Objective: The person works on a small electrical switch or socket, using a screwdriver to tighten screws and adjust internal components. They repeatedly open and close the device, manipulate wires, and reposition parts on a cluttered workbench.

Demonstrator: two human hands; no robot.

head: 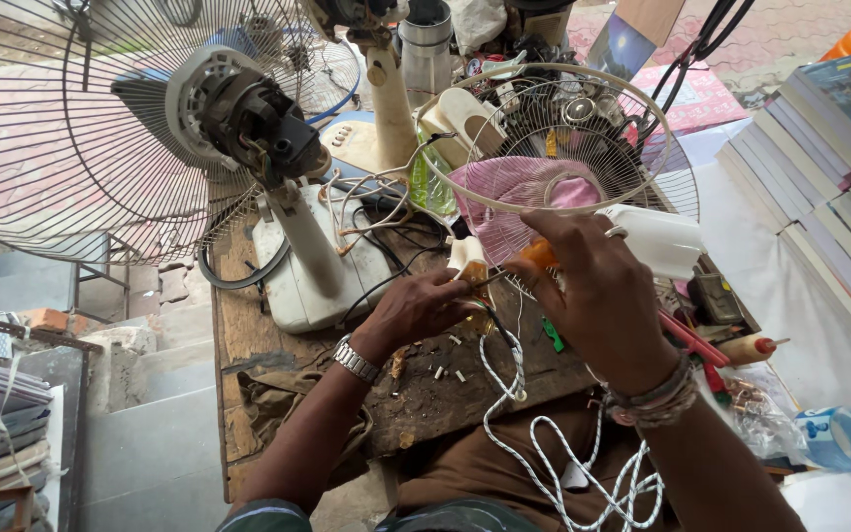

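Note:
My left hand [416, 310] pinches a small yellowish part [475, 271] over the wooden workbench [248, 325], with a watch on its wrist. My right hand [603, 296] grips an orange-handled tool [541, 253] whose tip meets that part. A white braided cord [509, 384] runs from between the hands down into my lap. Just behind the hands stands a small fan with a pink blade [524, 197] inside a white wire guard [603, 118].
A large pedestal fan motor [248, 113] with a wire guard [71, 128] stands at left on a white base [297, 286]. Cut wire bits [445, 369], red-handled pliers [691, 345] and a screwdriver [755, 347] lie on the bench. Stacked books [829, 167] sit at right.

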